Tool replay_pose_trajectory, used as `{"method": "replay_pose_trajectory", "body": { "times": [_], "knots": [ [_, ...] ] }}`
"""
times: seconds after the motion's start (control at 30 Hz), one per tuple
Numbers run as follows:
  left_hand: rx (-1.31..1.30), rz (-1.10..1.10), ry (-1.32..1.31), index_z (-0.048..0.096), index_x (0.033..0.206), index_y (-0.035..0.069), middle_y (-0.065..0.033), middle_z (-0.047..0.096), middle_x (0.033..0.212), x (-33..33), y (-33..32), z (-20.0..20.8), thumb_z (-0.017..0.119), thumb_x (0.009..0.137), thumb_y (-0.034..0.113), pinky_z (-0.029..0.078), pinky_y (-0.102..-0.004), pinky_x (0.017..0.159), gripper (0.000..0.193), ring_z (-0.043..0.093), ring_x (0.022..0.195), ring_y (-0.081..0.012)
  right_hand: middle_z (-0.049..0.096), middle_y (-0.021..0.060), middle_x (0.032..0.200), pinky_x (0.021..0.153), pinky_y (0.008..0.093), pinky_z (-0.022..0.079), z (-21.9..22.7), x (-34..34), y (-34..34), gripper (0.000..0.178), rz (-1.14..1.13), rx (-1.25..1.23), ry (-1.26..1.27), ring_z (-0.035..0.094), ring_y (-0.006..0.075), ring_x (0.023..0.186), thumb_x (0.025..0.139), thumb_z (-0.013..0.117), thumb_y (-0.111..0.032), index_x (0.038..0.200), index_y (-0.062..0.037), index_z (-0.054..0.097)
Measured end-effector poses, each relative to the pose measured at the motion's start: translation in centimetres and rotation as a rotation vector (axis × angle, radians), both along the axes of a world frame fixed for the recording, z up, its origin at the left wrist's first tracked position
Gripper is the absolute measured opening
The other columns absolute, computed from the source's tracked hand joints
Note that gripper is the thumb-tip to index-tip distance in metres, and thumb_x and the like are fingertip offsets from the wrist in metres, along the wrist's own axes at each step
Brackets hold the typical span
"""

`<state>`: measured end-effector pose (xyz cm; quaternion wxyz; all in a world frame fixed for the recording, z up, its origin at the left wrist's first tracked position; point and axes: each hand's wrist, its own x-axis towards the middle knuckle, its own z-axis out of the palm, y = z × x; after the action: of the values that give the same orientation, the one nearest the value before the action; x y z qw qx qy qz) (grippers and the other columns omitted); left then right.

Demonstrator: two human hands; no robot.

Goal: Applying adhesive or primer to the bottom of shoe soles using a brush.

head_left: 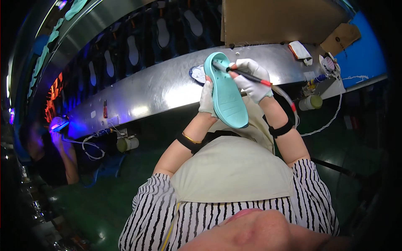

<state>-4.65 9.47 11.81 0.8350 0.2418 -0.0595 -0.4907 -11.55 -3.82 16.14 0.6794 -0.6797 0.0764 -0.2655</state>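
Note:
My left hand [206,97], in a white glove with bare fingertips, grips a turquoise shoe sole [229,102] by its left edge. The sole has a raised rim and stands tilted, its hollow side facing me. A pen-like brush tool [247,75] with a black handle and red collar is held in my gloved right hand [254,79]. Its pale tip reaches inside the upper end of the sole; whether it touches the surface I cannot tell. A clear tube [287,98] with red bands trails from the tool past my right wrist. Partly hidden behind the sole is a white and dark-blue object [197,74].
A metal bench [159,88] runs across, with a cardboard sheet [272,23] behind it. Grey sole shapes [163,32] stand on dark holders beyond. At right lie a folded white cloth [300,52] and a brown paper bag [341,38]. Another person [58,146] works at far left under violet light.

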Motion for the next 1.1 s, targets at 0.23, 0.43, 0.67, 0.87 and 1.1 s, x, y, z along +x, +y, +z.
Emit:
{"method": "replay_pose_trajectory", "body": {
  "times": [0.23,0.43,0.67,0.87,1.1],
  "knots": [
    [0.011,0.063,-0.016,0.043,0.13,0.008,-0.0141,0.056,0.119,1.1,0.4,-0.9,0.033,0.093,0.061,0.053,-0.0405,0.088,0.066,0.061,0.102,-0.0269,0.065,0.0062,0.092,0.076,0.0256,0.05,1.3,-1.4,0.5,0.014,0.03,-0.082,0.005,0.062,0.0119,0.083,0.077,0.069,0.0,0.09,-0.0039,0.064],
    [-0.088,0.123,-0.003,0.04,0.133,0.004,-0.0168,0.055,0.122,2.2,0.0,-0.9,0.033,0.089,0.066,0.047,-0.0451,0.095,0.076,0.057,0.109,-0.0315,0.064,0.0061,0.091,0.078,0.0265,0.048,1.0,-2.4,1.7,0.013,0.192,-0.417,-0.1,0.061,0.0151,0.082,0.077,0.068,0.003,0.089,-0.001,0.062],
    [-0.071,0.115,-0.047,0.038,0.136,0.006,-0.0165,0.055,0.123,3.3,0.6,-0.6,0.037,0.085,0.071,0.047,-0.0473,0.096,0.082,0.056,0.111,-0.0332,0.066,0.0052,0.086,0.076,0.0257,0.049,0.6,-3.0,2.0,0.011,0.168,-0.442,-0.068,0.062,0.0123,0.081,0.078,0.068,-0.001,0.088,-0.0033,0.064],
    [-0.072,0.087,0.104,0.042,0.135,0.01,-0.018,0.055,0.122,4.1,0.5,0.5,0.037,0.084,0.072,0.046,-0.0486,0.095,0.08,0.055,0.111,-0.0324,0.067,0.0006,0.09,0.078,0.0228,0.049,0.6,-3.0,1.1,0.007,0.21,0.017,0.191,0.061,0.0074,0.084,0.08,0.07,-0.003,0.087,-0.0039,0.067],
    [-0.1,0.097,0.059,0.04,0.137,0.008,-0.0148,0.047,0.134,0.4,0.6,1.1,0.033,0.089,0.066,0.042,-0.0459,0.101,0.075,0.05,0.119,-0.0323,0.066,0.003,0.095,0.079,0.0249,0.049,0.9,-2.6,-0.5,0.009,0.121,0.184,0.07,0.06,0.0094,0.087,0.085,0.065,-0.005,0.094,-0.0021,0.063]
  ]
}}
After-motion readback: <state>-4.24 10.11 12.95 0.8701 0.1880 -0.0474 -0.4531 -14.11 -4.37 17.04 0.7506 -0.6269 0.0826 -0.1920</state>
